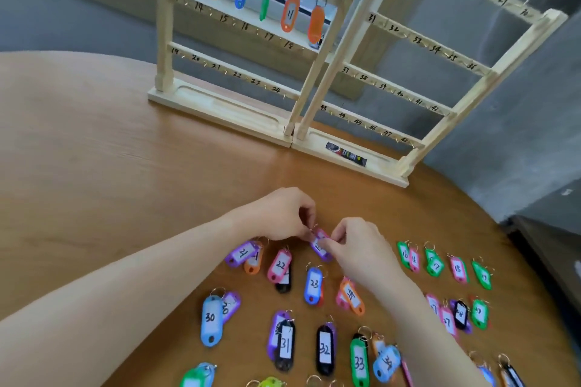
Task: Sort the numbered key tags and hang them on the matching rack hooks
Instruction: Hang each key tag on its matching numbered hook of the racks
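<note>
Nearest you, numbered key tags point(314, 286) lie in rows on the table point(94, 151). Above them, your left hand point(283, 214) and right hand point(355, 245) both pinch one purple tag point(320, 245), fingers curled on it. Beyond stand two wooden racks point(314, 78); the left one carries hanging tags point(290, 12).

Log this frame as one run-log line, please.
stage: picking tag | left hand and right hand: both pinch purple tag above table | left rack: row 7-12 hung, lower hooks bare
</note>
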A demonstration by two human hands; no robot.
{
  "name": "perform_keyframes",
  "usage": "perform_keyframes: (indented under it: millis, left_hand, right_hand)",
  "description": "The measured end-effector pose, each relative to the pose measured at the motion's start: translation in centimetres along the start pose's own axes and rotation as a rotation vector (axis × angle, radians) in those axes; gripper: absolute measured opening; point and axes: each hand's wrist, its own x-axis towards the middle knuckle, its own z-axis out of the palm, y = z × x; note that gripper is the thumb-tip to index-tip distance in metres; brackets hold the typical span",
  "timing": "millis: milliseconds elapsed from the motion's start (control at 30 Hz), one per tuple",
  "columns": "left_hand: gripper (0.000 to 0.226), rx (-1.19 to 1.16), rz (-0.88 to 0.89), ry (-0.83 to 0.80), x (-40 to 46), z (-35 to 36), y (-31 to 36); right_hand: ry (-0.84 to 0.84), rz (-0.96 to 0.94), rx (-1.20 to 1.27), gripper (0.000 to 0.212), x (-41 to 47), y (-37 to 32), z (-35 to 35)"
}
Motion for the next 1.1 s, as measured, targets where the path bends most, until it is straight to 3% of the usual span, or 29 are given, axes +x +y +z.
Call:
perform_keyframes:
  millis: [233,333,633,833,1100]
  left_hand:
    - [0.015,-0.113,-0.003,0.077,-0.5,-1.8,-0.5]
    - [0.013,-0.145,-0.019,0.165,-1.0,-3.5,-1.0]
    - [0.012,-0.385,0.031,0.622,-3.0,-11.3,-5.8]
    - [0.014,-0.409,0.096,0.896,-4.4,-15.9,-7.7]
    - [0.019,-0.371,0.192,1.154,-2.4,-22.9,-7.8]
  right_hand:
    - [0.044,-0.175,0.070,0.018,0.9,-0.1,-0.4]
    - [-0.015,-0.266,0.246,0.015,1.6,-1.0,-1.6]
    - [-0.194,-0.347,0.819,0.018,4.7,-6.3,-2.5]
    - [-0.212,-0.446,0.754,0.017,6.4,-11.4,-3.2]
    - [0.015,-0.657,0.701,0.020,9.0,-20.3,-9.4]
